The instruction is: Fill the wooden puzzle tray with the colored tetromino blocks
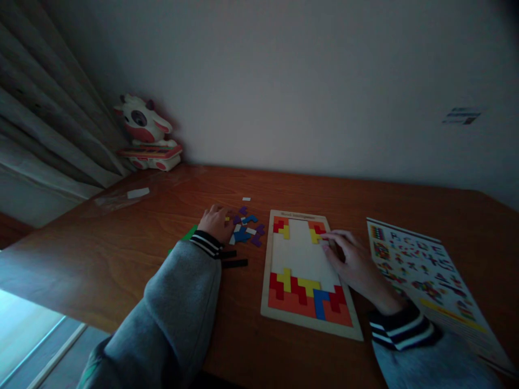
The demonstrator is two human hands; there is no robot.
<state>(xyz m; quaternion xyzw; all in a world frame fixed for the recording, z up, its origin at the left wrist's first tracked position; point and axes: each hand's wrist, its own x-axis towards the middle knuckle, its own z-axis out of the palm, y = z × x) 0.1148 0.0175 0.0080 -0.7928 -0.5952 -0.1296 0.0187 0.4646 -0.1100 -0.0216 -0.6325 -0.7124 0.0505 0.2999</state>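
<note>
My left hand (217,222) rests low over the left side of a pile of loose puzzle pieces, fingers a little apart and pointing down, with nothing visibly held. Beside its fingertips lies a small yellow piece (227,219); blue pieces (242,234) and purple pieces (258,235) are just right of it. My right hand (352,260) reaches over the right edge of a wooden puzzle board (265,294). Its thumb and index finger come together at the edge of a yellow puzzle piece (314,236) near the board's upper right. Coloured pieces line the board's bottom and top corners; its pale middle shows.
A printed pattern sheet (430,270) lies right of the board, partly beneath my right sleeve. Two black strips (235,263) and a green piece (190,233) are by my left wrist. A cow toy (150,132) stands at the back left, near clear plastic (115,201).
</note>
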